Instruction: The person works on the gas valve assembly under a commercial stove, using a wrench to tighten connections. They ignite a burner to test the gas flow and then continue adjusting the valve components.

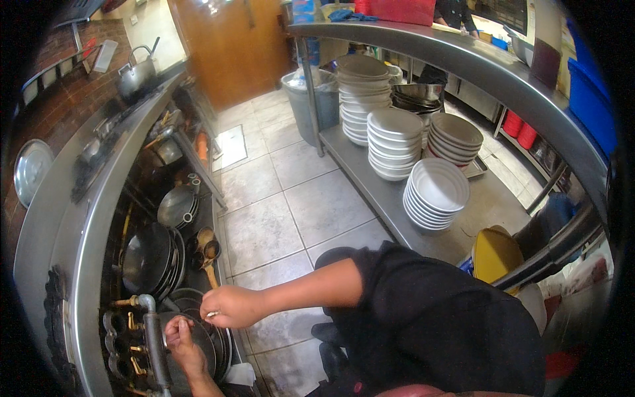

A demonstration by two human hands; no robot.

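My right hand (233, 307) reaches in from a black sleeve with its fingers closed. A small pale object (211, 314) shows at its fingertips, too small to name. Just beyond its knuckles is a wooden handle (211, 276), next to several ladles (208, 247); whether hand and handle touch I cannot tell. My left hand (188, 349) comes up from the lower edge, fingers curled and thumb pressed in, close beside the right. What it may hold is hidden. Under both hands lie stacked dark pans (221, 351) on a low shelf, near a grey pipe (157, 344) with brass valves (137, 349).
Woks (149, 258) and steel pans (177, 206) fill the shelf below the stove (99, 218). To the right, a steel table's lower shelf (370, 178) bears stacks of white bowls (440, 188). A grey bin (311, 106) stands by a wooden door (231, 46). Tiled floor (264, 218) runs between.
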